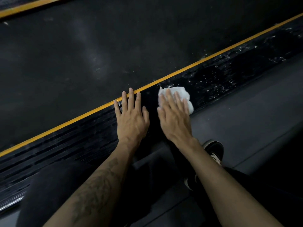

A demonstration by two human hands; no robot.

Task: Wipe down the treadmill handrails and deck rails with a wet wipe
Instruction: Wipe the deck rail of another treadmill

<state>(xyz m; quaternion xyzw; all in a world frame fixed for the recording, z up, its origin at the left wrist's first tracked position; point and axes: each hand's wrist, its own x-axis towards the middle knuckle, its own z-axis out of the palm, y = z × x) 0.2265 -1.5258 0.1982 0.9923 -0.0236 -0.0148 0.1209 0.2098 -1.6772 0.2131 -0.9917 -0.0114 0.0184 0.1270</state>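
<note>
Right hand (174, 117) pressed crumpled white wet wipe (180, 94) flat-fingered onto glossy ribbed black deck rail (213, 79); left hand (131, 118) lay flat beside it, grasping nothing.

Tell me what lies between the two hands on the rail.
In the head view, only a bare strip of the black deck rail separates the left hand, resting flat, from the right hand, which presses the white wipe.

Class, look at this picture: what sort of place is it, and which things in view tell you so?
Probably a gym, seen down at a treadmill: the wide dark belt, the black side rail edged by a yellow stripe, and the right hand pressing a wipe on it.
</note>
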